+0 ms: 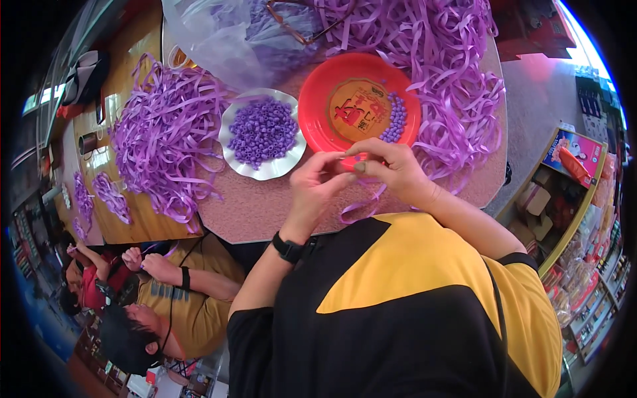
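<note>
My left hand (317, 182) and my right hand (397, 171) meet fingertip to fingertip over the near rim of a red plate (317, 109). Both are closed in a pinch. A tiny purple piece (359, 158) shows at the fingertips, too small to tell whether it is a bead or ribbon. From beneath my right hand a purple ribbon (352, 211) trails onto the table. Purple beads (396, 118) lie along the plate's right side. Left of it stands a white scalloped dish (255, 172) with a heap of purple beads (263, 131).
Purple ribbons are piled at the left (162, 136) and far right (446, 86) of the pinkish table (252, 215). A clear plastic bag (219, 46) with purple contents and a pair of glasses (292, 30) lie at the back. Another person (189, 302) works at lower left.
</note>
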The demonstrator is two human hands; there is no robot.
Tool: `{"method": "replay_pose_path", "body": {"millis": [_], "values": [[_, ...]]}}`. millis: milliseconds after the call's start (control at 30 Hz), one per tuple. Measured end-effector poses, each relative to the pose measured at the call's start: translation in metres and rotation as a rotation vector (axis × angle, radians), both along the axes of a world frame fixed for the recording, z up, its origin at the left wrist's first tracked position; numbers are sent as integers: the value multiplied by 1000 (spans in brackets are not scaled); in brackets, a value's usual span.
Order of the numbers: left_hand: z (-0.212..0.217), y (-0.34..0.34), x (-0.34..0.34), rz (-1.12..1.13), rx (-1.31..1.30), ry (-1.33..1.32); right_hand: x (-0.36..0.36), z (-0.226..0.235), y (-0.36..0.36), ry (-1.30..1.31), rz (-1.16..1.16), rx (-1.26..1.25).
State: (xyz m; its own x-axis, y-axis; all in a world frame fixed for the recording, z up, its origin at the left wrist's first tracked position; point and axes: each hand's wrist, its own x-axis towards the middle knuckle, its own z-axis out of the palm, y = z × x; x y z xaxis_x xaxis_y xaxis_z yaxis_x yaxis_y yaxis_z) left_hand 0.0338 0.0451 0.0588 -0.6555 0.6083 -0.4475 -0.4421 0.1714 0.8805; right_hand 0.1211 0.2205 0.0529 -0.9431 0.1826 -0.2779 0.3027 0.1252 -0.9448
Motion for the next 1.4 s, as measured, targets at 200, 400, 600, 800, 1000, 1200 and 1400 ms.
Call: {"method": "replay_pose_path", "body": {"millis": [200, 400, 600, 800, 1000, 1200, 1400], "values": [[-23, -59, -61, 106, -490, 968, 0, -1, 21, 11, -103, 53], [-29, -41, -93, -42, -738, 1261, -4, -2, 15, -120, -4, 29], [-51, -44, -98, -111, -763, 1288, -4, -4, 12, -72, 9, 18], [-55, -49, -97, -101, -730, 1232, -2, -2, 15, -60, -3, 16], [-57, -48, -98, -136, -782, 1276, -2, 2, 15, -76, 2, 23], [-57, -50, -97, -102, -738, 1324, 2, 2, 11, -20, -6, 18], [-17, -45, -82, 242, -267, 185, -1, 21, 18, -37, -9, 8]]}}
